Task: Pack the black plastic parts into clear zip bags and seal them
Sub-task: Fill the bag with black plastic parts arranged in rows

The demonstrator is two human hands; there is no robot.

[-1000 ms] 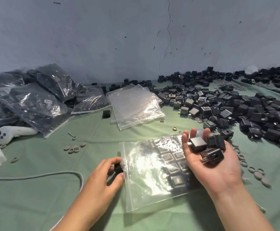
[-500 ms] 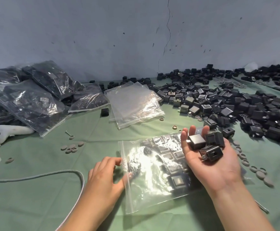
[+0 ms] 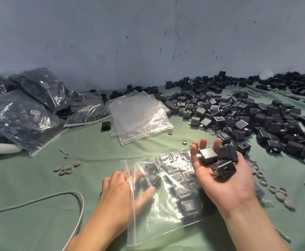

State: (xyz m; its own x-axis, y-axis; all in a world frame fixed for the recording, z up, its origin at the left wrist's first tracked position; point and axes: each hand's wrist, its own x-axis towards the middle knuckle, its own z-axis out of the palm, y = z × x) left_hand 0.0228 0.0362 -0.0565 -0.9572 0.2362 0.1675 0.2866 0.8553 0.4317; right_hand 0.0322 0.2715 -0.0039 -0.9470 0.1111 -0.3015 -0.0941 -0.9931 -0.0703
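reaching into bag, left hand blurred, fingers perhaps spread, right hand cupping parts

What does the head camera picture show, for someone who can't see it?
A left hand has its fingers inside a clear zip bag on green cloth, while the right hand carries three black parts on its open palm above the bag. Loose black parts are piled at right.

Green cloth, grey braided cable front left, grey discs scattered on cloth, cracked blue-grey wall behind
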